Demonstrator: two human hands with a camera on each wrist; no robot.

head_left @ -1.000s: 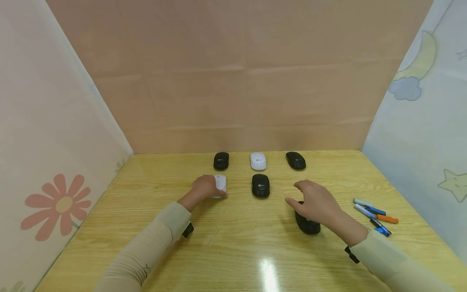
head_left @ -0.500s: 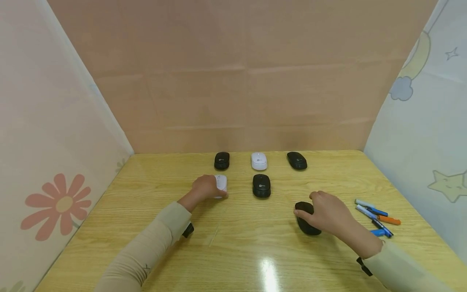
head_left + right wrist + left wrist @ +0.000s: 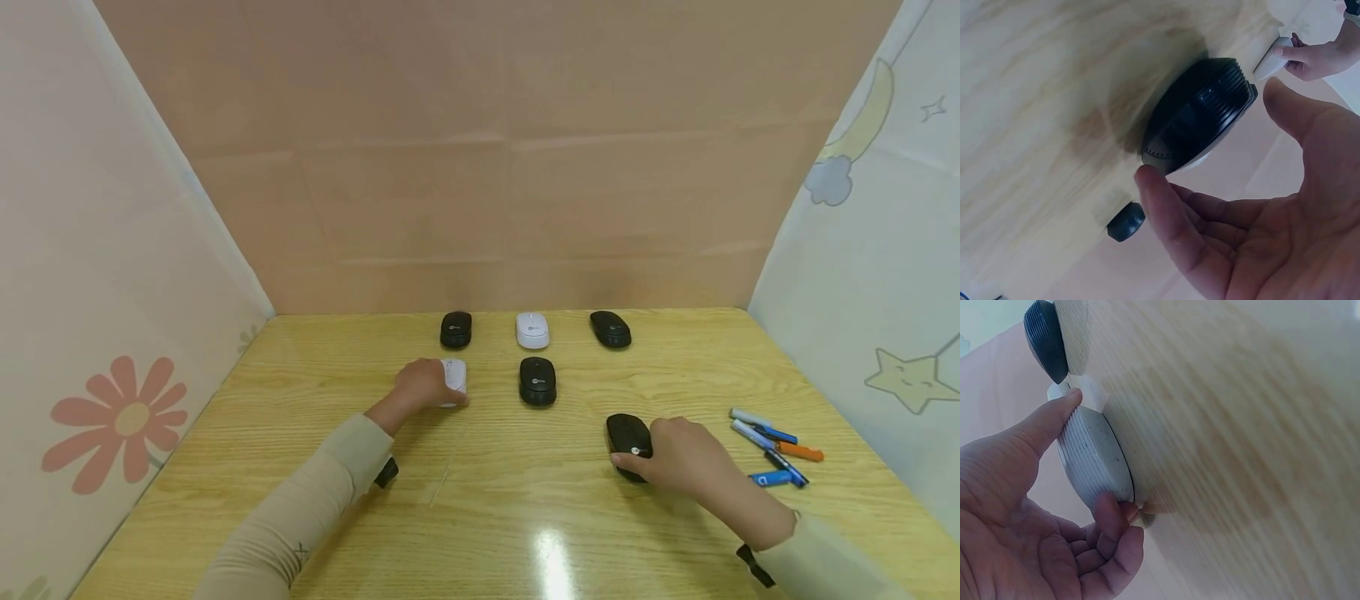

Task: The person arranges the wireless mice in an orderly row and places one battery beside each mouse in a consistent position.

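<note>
In the head view my left hand (image 3: 422, 384) grips a white computer mouse (image 3: 455, 379) on the wooden table. The left wrist view shows the thumb and curled fingers at the sides of that white mouse (image 3: 1094, 450). My right hand (image 3: 686, 454) is spread about a black computer mouse (image 3: 628, 436) at the front right. Seen from the right wrist, a fingertip meets one end of this black mouse (image 3: 1194, 112); the thumb (image 3: 1285, 106) stands slightly apart from the other end. Both mice lie on the table.
A black mouse (image 3: 456, 330), a white mouse (image 3: 532, 331) and a black mouse (image 3: 611, 329) form the back row. Another black mouse (image 3: 537, 381) lies between the hands. Several pens, among them an orange one (image 3: 798, 452), lie right of my right hand. Walls enclose the table (image 3: 465, 517).
My right hand has come down and to the right from above the black mouse, and its thumb is now beside it. My left hand stays on the white mouse.
</note>
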